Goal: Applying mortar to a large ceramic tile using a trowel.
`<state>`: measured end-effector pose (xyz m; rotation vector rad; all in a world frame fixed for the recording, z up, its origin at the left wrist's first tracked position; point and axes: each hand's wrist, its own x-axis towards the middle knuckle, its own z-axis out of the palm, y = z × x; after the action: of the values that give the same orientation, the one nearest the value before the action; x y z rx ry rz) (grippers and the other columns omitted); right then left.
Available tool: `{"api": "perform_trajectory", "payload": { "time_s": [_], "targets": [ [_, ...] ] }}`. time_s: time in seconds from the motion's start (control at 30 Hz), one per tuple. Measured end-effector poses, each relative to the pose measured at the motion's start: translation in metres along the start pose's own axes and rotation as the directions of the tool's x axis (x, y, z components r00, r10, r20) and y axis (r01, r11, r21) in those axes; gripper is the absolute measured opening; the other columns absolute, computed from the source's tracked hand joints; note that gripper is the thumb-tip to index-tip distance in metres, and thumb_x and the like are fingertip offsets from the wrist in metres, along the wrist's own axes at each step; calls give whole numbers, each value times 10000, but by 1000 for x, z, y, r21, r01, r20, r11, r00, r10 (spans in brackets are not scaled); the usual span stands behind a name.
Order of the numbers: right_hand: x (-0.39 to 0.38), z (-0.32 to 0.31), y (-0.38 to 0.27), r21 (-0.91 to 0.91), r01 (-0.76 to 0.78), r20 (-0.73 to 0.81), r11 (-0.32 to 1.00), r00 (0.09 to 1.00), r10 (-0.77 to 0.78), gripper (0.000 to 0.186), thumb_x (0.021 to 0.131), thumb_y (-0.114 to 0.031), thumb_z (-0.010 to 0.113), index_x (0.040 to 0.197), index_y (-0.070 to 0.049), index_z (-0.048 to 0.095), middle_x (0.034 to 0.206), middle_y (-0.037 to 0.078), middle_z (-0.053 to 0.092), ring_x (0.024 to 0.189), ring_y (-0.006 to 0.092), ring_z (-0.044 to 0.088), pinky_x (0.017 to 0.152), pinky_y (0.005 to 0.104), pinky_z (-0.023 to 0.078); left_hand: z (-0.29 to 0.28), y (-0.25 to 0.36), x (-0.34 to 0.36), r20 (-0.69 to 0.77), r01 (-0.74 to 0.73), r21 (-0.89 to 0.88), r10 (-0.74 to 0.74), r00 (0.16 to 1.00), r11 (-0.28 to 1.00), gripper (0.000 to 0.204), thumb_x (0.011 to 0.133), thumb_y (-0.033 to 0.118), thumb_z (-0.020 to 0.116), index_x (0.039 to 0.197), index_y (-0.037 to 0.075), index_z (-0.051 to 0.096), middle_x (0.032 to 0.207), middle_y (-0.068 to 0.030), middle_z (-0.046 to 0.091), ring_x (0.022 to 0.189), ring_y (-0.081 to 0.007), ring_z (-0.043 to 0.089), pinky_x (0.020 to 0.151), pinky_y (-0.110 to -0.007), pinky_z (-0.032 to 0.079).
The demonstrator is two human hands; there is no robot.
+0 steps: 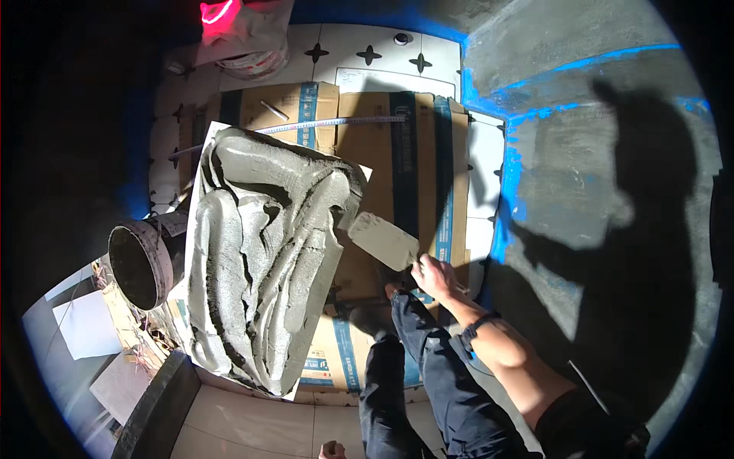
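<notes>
My right hand (434,277) grips a flat trowel (382,241) coated in grey mortar, held just right of a large pale tile (197,161) that lies at a slant on cardboard. Thick, ridged grey mortar (260,260) covers most of the tile. My left hand (332,450) is low at the bottom edge, fingers curled, mostly cut off; whatever it may hold is hidden. A steel rule (352,120) and a pale stick-like item (274,109) lie beyond the tile on the cardboard (359,103).
A mortar-smeared bucket (160,264) lies left of the tile. At the back, a container (248,65) carries a glowing red light (216,11) beside patterned floor tiles (344,53). Grey walls (581,138) have blue edging. A dark step (157,394) borders the lower left. My legs are below.
</notes>
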<state>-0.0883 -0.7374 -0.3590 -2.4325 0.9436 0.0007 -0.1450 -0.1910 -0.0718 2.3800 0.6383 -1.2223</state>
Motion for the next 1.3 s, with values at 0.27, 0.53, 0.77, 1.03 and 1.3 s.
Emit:
{"api": "perform_trajectory", "payload": {
  "time_s": [0.27, 0.53, 0.77, 1.03, 1.3],
  "targets": [
    [44, 5, -105, 8, 276, -73, 961, 959, -275, 222, 876, -231, 678, 812, -54, 561, 725, 176, 660, 593, 352, 663, 508, 462, 541, -15, -36, 7, 22, 15, 19, -15, 1000, 1000, 226, 951, 139, 624, 1117, -2, 684, 959, -137, 725, 881, -238, 678, 807, -366, 544],
    [99, -49, -46, -112, -136, -78, 984, 989, 128, 238, 909, -261, 637, 837, -39, 593, 733, 204, 681, 670, 395, 688, 584, 488, 559, -34, -27, 18, -25, -43, -58, 42, 999, 997, 96, 928, 55, 636, 1006, 31, 687, 833, -84, 664, 778, -191, 607, 743, -346, 513],
    [147, -97, 0, -47, -193, 79, 980, 977, 197, 237, 900, -286, 656, 891, -57, 597, 718, 199, 662, 722, 441, 661, 626, 540, 515, -12, 25, 0, -28, 83, -108, -87, 996, 991, 88, 918, 74, 628, 951, 20, 689, 781, -96, 673, 748, -203, 632, 715, -356, 515],
    [352, -119, -90, 18, 366, 663, 930, 692, -285, 307, 918, -325, 579, 820, -38, 629, 791, 256, 657, 779, 458, 662, 662, 535, 528, 35, 217, -28, 66, 117, 21, -118, 991, 993, 166, 946, 164, 632, 994, 17, 692, 825, -135, 710, 755, -267, 667, 729, -390, 530],
    [382, -134, -39, -104, 356, 568, 929, 788, -238, 310, 902, -313, 619, 775, -30, 624, 684, 257, 644, 640, 456, 654, 594, 555, 533, 31, 232, -72, 51, 153, -178, -146, 988, 972, 169, 965, 139, 635, 1044, -6, 669, 850, -145, 709, 756, -230, 690, 710, -365, 542]
  ]
}}
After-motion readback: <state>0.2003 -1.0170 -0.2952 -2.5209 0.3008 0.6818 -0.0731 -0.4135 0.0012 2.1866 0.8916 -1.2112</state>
